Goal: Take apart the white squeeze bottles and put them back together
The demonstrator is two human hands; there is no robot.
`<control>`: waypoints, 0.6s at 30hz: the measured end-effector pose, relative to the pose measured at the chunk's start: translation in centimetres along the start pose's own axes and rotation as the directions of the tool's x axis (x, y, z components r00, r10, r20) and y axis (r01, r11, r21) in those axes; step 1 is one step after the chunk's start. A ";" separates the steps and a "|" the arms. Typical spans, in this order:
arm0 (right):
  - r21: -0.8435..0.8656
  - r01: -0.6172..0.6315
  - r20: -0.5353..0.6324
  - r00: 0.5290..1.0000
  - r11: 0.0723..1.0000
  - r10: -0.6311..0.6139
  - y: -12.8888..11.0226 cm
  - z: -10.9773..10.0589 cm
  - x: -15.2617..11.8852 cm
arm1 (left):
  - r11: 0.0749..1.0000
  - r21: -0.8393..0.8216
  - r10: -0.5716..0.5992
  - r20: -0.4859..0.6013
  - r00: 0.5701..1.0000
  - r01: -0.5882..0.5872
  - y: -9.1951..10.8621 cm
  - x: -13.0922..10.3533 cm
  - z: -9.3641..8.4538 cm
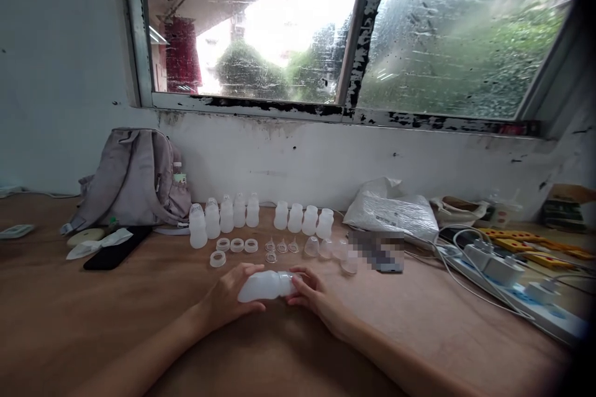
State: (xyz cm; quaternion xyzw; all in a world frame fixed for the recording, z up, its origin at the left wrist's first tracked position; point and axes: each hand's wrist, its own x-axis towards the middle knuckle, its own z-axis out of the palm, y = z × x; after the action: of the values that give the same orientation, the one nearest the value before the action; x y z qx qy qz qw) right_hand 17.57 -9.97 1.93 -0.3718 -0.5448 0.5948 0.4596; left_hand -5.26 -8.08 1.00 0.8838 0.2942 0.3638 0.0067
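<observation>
A bottle point(265, 286) is held on its side, its base gripped by the left fingers point(252, 307) and its top by the right fingers point(302, 288), which partly hide it. Beyond the left fingers, five capped bottles point(226, 216) are already finished; straight beyond both, four open bottles point(295, 219) and loose rings point(237, 250), teats point(282, 246) and clear caps point(325, 250) are left. Beyond the right fingers, a dark object point(388, 265) and the nearest caps are obscured by blurred squares.

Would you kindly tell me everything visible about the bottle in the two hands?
The bottle looks like frosted, translucent white plastic, with a rounded, waisted body and a clearer end. It is held sideways, nearer the camera than the white rings. The left hand grips its base; the right hand covers part of the clearer end, hiding whether it is capped.
</observation>
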 end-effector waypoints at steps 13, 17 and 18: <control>-0.316 0.153 0.116 0.986 0.936 -0.122 -1.4 -1.2 0.0 | 0.957 -0.207 -0.187 0.103 0.977 0.205 1.8 0.9 -1.1; -0.437 0.249 0.169 0.967 0.864 -0.193 -2.1 -1.7 0.2 | 0.804 -0.380 -0.398 0.226 0.889 0.457 2.2 1.7 -1.5; -0.467 0.275 0.181 0.960 0.841 -0.213 -2.2 -1.7 0.2 | 0.737 -0.437 -0.440 0.270 0.857 0.516 2.2 1.8 -1.4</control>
State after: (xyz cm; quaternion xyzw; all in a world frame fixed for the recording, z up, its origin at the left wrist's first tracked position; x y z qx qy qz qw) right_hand 19.44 -9.33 3.87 -0.3658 -0.7468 0.3966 0.3888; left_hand -4.07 -9.22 3.65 0.7706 0.4070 0.3457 0.3480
